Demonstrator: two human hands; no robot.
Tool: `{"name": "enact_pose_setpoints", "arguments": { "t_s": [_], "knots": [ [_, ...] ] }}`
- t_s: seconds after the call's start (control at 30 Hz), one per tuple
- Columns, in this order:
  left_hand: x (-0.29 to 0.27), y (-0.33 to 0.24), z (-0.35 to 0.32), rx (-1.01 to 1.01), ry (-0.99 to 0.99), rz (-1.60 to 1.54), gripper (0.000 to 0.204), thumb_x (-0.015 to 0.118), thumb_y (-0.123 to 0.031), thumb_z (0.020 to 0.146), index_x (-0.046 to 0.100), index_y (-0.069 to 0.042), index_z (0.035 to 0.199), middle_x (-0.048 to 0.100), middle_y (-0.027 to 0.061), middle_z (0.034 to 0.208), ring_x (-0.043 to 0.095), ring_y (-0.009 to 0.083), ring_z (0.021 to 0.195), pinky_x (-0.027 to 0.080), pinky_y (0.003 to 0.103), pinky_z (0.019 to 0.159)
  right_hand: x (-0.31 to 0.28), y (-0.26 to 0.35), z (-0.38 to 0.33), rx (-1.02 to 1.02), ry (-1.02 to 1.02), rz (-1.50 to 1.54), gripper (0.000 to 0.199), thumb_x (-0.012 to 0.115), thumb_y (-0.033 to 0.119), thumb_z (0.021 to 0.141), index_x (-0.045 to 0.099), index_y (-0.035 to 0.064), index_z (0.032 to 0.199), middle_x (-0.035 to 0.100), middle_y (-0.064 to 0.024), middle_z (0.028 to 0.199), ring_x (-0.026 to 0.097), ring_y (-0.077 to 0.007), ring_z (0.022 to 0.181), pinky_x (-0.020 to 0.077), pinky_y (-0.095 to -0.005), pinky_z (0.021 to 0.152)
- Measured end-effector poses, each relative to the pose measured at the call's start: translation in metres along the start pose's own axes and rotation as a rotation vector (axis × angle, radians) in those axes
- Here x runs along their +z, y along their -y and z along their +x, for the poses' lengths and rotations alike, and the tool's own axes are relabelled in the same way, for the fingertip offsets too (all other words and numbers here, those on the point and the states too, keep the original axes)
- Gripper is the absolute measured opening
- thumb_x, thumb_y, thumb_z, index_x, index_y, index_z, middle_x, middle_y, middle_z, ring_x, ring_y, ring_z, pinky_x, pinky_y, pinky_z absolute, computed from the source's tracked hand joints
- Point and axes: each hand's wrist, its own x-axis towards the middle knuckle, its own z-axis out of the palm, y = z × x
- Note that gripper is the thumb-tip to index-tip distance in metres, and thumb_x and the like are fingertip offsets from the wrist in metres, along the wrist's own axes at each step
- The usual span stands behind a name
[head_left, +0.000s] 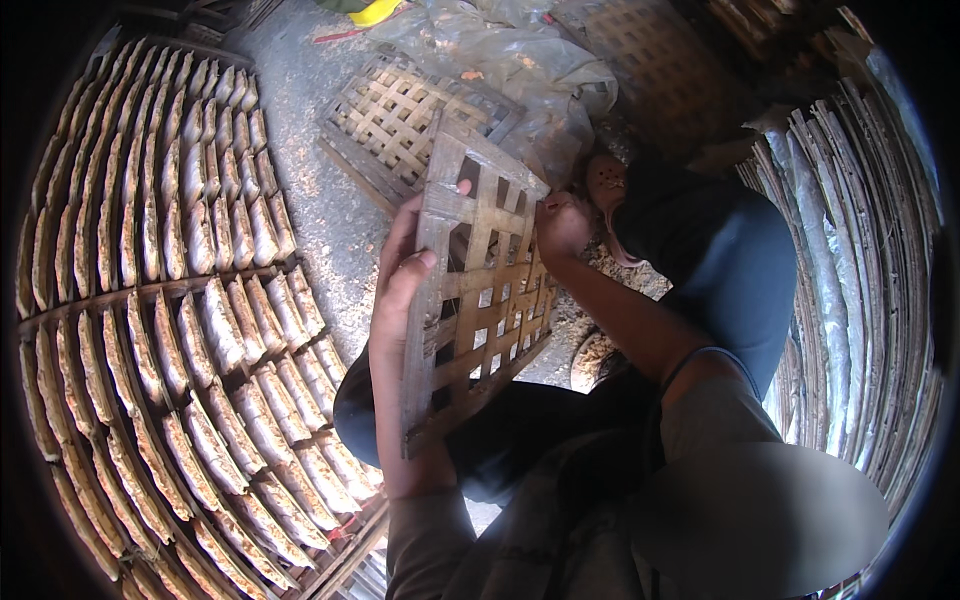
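Observation:
A woven bamboo lattice tray with a wooden frame [492, 262] stands tilted above my lap. My left hand [398, 275] is closed on its left rail, the thumb on the near face and a fingertip showing through a gap at the top. At the tray's far right edge, my right hand [566, 226] is closed, its fingers curled beside the frame. What those fingers pinch, if anything, is hidden. Another woven tray [395, 115] lies on the floor just beyond the held one.
On the left, a large rack [150, 295] carries several rows of curved strips with pale, crusted surfaces. Stacked flat slats [835, 270] stand at the right. Crumpled clear plastic [540, 65] covers floor ahead. Crumbs and a round container [595, 362] lie by my shoe [607, 185].

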Motion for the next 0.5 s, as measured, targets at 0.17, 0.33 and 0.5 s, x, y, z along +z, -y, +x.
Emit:
{"name": "enact_pose_setpoints", "arguments": {
  "t_s": [0.17,0.33,0.5],
  "knots": [
    [0.010,-0.004,0.003,0.007,0.005,0.009,0.076,0.056,-0.031,0.073,0.041,0.005,0.138,0.051,0.0186,0.141,0.044,0.0285,0.133,0.028,0.039,0.114,0.008,0.003,-0.004,0.182,-0.079,0.082,0.012,0.080,0.024,0.069,0.072,0.0165,0.074,0.068,-0.0054,0.079,0.063,-0.0267,0.087,0.0482,-0.0396,0.082],
    [0.015,-0.008,0.002,0.005,-0.049,0.024,0.074,0.055,-0.030,0.073,0.042,0.006,0.137,0.051,0.0184,0.141,0.044,0.0280,0.132,0.028,0.039,0.114,0.021,-0.007,-0.005,0.246,0.001,0.207,0.011,0.077,0.023,0.077,0.074,0.0142,0.082,0.071,-0.0069,0.077,0.069,-0.0253,0.076,0.0526,-0.0356,0.072],
    [0.003,0.002,0.007,0.015,-0.035,0.052,0.076,0.053,-0.029,0.072,0.041,0.006,0.138,0.051,0.0202,0.140,0.044,0.0286,0.134,0.027,0.040,0.115,0.029,-0.016,0.001,0.203,0.021,0.543,0.013,0.075,0.022,0.078,0.072,0.0094,0.081,0.069,-0.0088,0.077,0.067,-0.0209,0.075,0.0504,-0.0339,0.070]
  ]
}}
